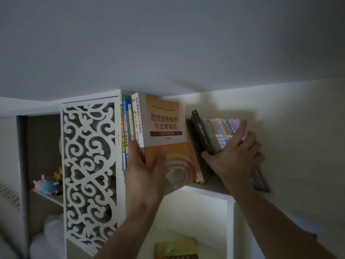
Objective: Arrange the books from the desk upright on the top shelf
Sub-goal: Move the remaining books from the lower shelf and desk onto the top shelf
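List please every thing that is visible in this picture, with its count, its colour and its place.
orange book: one, orange and grey, top shelf, held
upright books: several, yellow and blue, left of orange book
dark book: one, dark green, leaning
thin books: many, pastel spines, leaning, right
top shelf: one, white
carved panel: one, white, left
plush toys: pink, blue, yellow, left shelf
yellow book: one, lower compartment
left hand: grips orange book
right hand: holds leaning books
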{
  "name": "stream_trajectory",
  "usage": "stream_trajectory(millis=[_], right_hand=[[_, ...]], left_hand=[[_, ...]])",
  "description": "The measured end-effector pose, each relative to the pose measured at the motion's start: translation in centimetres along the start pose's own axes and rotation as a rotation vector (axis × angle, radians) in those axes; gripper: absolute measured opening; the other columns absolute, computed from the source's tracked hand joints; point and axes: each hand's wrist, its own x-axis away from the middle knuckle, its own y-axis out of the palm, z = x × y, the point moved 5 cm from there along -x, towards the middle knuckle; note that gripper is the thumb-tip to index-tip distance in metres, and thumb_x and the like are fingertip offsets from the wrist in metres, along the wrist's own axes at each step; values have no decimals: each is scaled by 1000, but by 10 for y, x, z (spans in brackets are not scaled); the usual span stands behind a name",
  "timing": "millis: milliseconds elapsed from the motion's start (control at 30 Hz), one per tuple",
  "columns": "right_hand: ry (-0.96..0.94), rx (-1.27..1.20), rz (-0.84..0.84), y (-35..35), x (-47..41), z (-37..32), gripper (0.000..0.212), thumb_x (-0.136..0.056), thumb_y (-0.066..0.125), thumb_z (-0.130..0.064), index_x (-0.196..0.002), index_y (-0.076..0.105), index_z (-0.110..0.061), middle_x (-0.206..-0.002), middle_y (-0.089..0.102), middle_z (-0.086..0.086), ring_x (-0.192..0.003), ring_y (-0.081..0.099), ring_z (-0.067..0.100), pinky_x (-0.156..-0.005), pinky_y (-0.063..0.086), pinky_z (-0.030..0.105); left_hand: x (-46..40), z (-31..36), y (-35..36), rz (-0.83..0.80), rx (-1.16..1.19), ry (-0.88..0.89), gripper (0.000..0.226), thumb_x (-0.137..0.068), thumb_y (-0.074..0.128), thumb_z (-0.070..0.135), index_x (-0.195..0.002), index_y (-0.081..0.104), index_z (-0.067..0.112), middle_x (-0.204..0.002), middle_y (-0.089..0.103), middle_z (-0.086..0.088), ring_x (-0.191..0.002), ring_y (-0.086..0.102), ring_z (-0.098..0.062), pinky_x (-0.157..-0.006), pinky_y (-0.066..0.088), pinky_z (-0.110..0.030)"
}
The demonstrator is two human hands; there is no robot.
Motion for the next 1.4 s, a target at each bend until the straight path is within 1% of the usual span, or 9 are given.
stream_trajectory(millis=[133, 300, 500, 633, 800, 933, 1067, 1233, 1400], right_hand=[[14, 35, -7, -10, -13, 10, 147, -52, 74, -85, -160, 9, -9, -134, 42, 29, -111, 49, 46, -91, 46, 58], [128, -71, 121, -35, -18, 43, 137, -55, 71, -84, -157, 17, -9, -125, 46, 26, -103, 51, 42, -85, 44, 50], [191, -104, 168, -57, -35, 84, 141, -56, 87, -66, -159, 10, -8, -135, 40, 32, -115, 47, 50, -95, 41, 60], [152, -106, 162, -61, -35, 91, 139, -60, 86, -65, -159, 6, -10, -140, 36, 34, -122, 42, 53, -97, 38, 64], [97, -107, 198, -59, -27, 87, 135, -58, 86, -63, -158, 12, -9, -131, 42, 32, -112, 46, 49, -88, 41, 58], [56, -118, 165, -51, -18, 71, 136, -54, 85, -64, -157, 15, -11, -126, 44, 28, -107, 47, 47, -84, 43, 55], [47, -117, 85, -32, -6, 35, 143, -46, 88, -68, -156, 16, -14, -127, 43, 25, -109, 47, 43, -89, 44, 54], [97, -143, 71, -4, -2, 0, 142, -45, 85, -73, -157, 18, -15, -126, 46, 21, -110, 49, 39, -92, 43, 51], [28, -64, 44, 4, -2, 0, 136, -57, 55, -95, -157, 20, -9, -121, 49, 23, -104, 52, 39, -90, 45, 49]], left_hand=[[7, 11, 14, -23, 25, 14, 38, -96, 68, 21, -127, 50, 33, -114, 68, 18, -98, 68, -3, -66, 56, -10], [14, 17, 40, -28, 23, -3, 34, -97, 67, 25, -124, 47, 33, -122, 67, 11, -107, 68, -14, -84, 64, -41], [19, 19, 102, 20, -54, -23, 25, -99, 62, 22, -112, 41, 26, -113, 72, 2, -91, 72, -18, -77, 64, -43], [25, -1, 140, 57, -151, -29, 16, -99, 56, 16, -111, 46, 19, -104, 65, -2, -89, 57, -15, -82, 58, -43], [32, -32, 156, 97, -435, 2, 49, -83, 74, 12, -126, 51, 7, -117, 56, -16, -105, 57, -33, -88, 54, -49], [26, -43, 161, 53, -559, 185, 61, -92, 66, 24, -145, 46, 2, -134, 53, -20, -122, 51, -35, -104, 47, -51], [14, -55, 176, -31, -621, 197, 66, -99, 58, 36, -151, 40, -1, -147, 46, -21, -142, 39, -36, -121, 29, -52], [1, -69, 180, -128, -716, 254, 63, -103, 49, 41, -150, 42, -1, -150, 42, -21, -145, 32, -36, -125, 19, -52], [-4, -71, 176, -226, -833, 345, 71, -104, 48, 43, -154, 34, -6, -153, 38, -30, -146, 31, -46, -124, 18, -59]])
